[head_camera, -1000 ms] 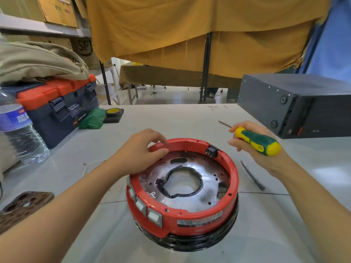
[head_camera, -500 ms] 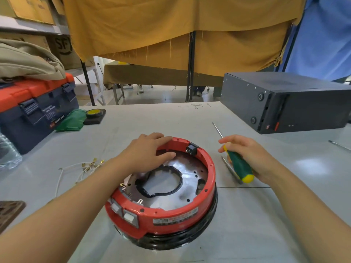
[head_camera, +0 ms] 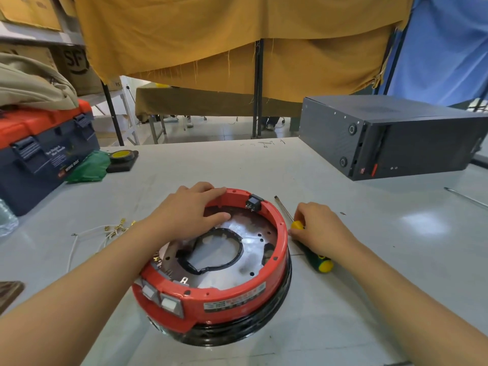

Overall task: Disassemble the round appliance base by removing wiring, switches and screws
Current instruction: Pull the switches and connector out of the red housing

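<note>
The round appliance base [head_camera: 280, 262] sits tilted on the grey table [head_camera: 369, 299], with a red rim over a black ring. Inside is a bare metal plate [head_camera: 253, 241] with a central hole. A black socket [head_camera: 254, 202] sits in the far rim and two white switches [head_camera: 161, 299] in the near left rim. My left hand [head_camera: 184, 215] rests on the far-left rim, thumb on the plate. My right hand [head_camera: 319, 231] holds the green and yellow screwdriver [head_camera: 317, 260], which lies on the table just right of the base. Loose white wires with brass terminals [head_camera: 113, 229] lie to the left.
An orange and navy toolbox [head_camera: 39, 154], a green cloth [head_camera: 89, 167] and a yellow-topped black item [head_camera: 122, 157] stand at the back left. A dark grey case [head_camera: 396, 138] fills the back right, with a thin metal tool [head_camera: 464, 198] beside it. A water bottle [head_camera: 6, 220] is at the left edge.
My right hand has come down with the screwdriver from mid-air to the table beside the base. My left hand stays on the rim. The view shifted, bringing the loose wires into sight.
</note>
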Available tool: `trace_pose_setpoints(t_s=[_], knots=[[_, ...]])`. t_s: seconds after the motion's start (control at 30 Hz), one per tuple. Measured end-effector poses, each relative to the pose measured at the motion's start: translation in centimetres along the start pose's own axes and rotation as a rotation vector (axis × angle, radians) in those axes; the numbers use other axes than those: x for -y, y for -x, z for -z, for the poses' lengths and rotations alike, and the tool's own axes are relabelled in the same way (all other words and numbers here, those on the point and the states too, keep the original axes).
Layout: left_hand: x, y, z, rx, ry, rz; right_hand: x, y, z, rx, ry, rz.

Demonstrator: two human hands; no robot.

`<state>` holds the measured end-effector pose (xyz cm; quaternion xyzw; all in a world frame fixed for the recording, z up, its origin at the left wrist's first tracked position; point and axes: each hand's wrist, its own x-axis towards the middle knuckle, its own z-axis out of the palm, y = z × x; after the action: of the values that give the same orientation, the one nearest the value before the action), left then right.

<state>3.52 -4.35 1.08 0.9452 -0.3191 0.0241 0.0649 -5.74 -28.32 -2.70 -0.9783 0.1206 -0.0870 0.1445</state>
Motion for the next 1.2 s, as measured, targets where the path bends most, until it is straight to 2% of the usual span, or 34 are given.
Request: trace_pose_setpoints(t_s=[0.2,0.27,0.43,0.53,0.6,0.7,0.9,1.2], knots=[[0.1,0.6,0.5,0.001,-0.010,0.007,0.5,-0.4,0.6,-0.046,0.125,0.025],[0.0,0.8,0.7,-0.005,-0.023,0.008,0.8,-0.6,1.0,-0.066,0.062,0.046],[-0.6,0.2,1.4,-0.016,-0.145,0.018,3.0,-1.7,2.2,-0.062,-0.280,0.150],[-1.1,-0.7,1.4,-0.057,-0.154,-0.041,5.0,-2.3,2.6,0.040,-0.341,0.182],[-1.5,-1.3,1.3,-0.018,-0.042,-0.148,6.2,-2.6,2.5,0.130,-0.265,0.198],[-1.7,-1.8,1.2,0.022,0.092,-0.240,7.3,-2.7,2.2,0.144,-0.147,0.209],[-1.6,-2.2,1.0,-0.046,0.048,-0.198,7.8,-2.9,1.6,0.057,0.007,0.245],[-2.0,-2.8,1.2,-0.059,-0.037,-0.126,8.6,-4.2,1.8,0.101,0.081,0.344]])
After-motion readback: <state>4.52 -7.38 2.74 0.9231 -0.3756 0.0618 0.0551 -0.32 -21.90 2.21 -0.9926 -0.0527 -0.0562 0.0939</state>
